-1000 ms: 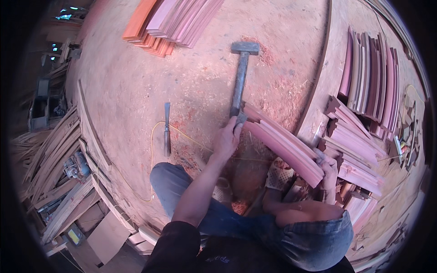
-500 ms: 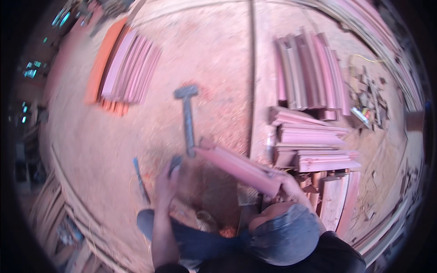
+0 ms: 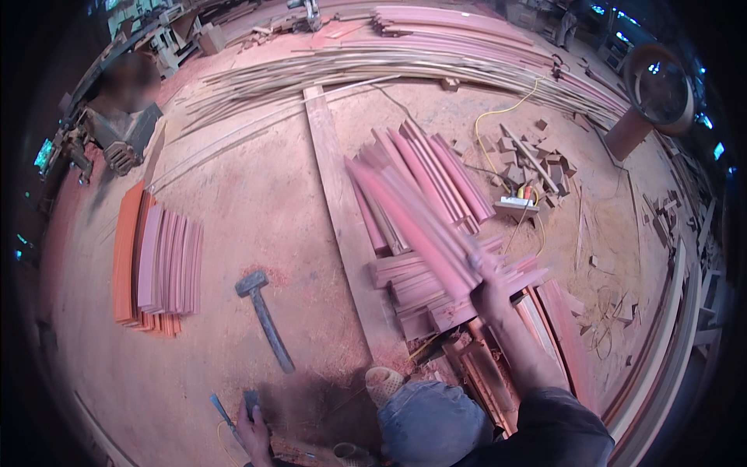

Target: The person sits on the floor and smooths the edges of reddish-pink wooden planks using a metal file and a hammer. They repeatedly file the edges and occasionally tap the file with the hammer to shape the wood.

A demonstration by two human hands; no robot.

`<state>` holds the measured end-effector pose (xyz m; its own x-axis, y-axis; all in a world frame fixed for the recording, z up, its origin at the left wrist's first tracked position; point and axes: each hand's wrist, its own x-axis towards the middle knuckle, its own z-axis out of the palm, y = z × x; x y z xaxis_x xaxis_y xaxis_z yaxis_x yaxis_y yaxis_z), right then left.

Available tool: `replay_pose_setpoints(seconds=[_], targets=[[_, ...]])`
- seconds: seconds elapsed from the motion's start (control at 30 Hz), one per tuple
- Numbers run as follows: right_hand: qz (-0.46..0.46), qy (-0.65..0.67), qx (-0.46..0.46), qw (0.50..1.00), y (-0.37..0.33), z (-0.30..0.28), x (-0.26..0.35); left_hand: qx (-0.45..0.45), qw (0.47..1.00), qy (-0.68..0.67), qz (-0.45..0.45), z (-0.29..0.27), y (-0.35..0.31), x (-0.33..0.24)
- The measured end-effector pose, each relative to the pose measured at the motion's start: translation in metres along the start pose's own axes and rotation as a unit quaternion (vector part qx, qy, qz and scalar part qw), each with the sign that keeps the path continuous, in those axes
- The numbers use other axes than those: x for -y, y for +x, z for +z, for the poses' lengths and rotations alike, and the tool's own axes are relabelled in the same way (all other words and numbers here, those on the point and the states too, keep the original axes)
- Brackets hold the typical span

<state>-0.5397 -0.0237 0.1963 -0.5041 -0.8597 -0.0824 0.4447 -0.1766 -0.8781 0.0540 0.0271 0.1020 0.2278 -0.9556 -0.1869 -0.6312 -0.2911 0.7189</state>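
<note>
My right hand (image 3: 492, 289) is closed round the near end of a reddish-pink moulded wood strip (image 3: 416, 229). The strip is smeared by motion and slants away to the far left, over piled strips (image 3: 420, 292) of the same kind. Low on the left, my left hand (image 3: 253, 433) grips a small dark grey block-like piece (image 3: 250, 400), whose exact kind I cannot make out. Just left of that hand a thin blue-handled tool (image 3: 219, 405) lies on the floor. A hammer (image 3: 267, 323) with a dark head rests on the floor ahead of the left hand.
Orange and pink strips (image 3: 159, 265) stand stacked at the left. A long board (image 3: 342, 218) runs across the floor. Further right are wood offcuts (image 3: 537, 159), a power strip (image 3: 517, 204) with a yellow cord, and a round duct (image 3: 650, 97). Long thin slats (image 3: 373, 66) lie behind.
The view has swung up and to the right. My right hand has carried the wood strip from in front of me to over the piles at right. My left hand still holds the grey piece.
</note>
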Motion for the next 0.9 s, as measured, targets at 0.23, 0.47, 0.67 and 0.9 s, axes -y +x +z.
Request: replay_pose_setpoints(seconds=[0.23,0.47,0.67,0.9], targets=[[-0.124,-0.198,-0.066,0.970,0.162,-0.084,0.054,0.005,0.987,0.147,0.063,-0.013,-0.016,-0.017],[-0.105,-0.286,-0.017,0.952,0.231,-0.127,0.013,0.030,0.998,-0.027,-0.043,-0.019,-0.029,-0.044],[-0.094,-0.597,0.038,0.796,0.197,-0.130,0.009,0.014,0.997,-0.003,-0.076,-0.007,-0.029,-0.036],[-0.026,-0.684,0.380,0.623,0.045,-0.102,0.004,0.068,0.995,-0.019,-0.075,0.003,-0.027,-0.051]])
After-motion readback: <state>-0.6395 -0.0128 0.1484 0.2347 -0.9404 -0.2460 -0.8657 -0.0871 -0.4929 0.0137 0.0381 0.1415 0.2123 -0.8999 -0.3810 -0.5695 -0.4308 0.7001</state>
